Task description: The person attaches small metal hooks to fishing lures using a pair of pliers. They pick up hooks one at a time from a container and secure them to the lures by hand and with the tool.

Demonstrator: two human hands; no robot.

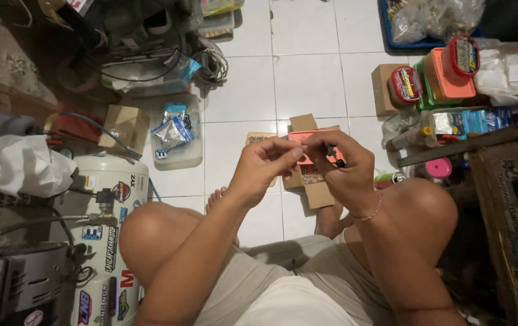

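I sit on a white tiled floor with my knees up. My right hand (343,166) is closed around a small dark part (333,152), held between thumb and fingers. My left hand (265,166) meets it from the left, fingertips pinched at the same small part. Both hands hover above an open cardboard box (313,187) that holds an orange tray (298,136) and small brownish pieces. What exactly the dark part is cannot be made out.
A white air compressor tank (105,199) stands at my left. A clear plastic tub (177,136) with blue packets lies beyond it. Orange, green and red lidded containers (446,75) and a blue tray (416,27) crowd the right. Cables and tools lie at the top left.
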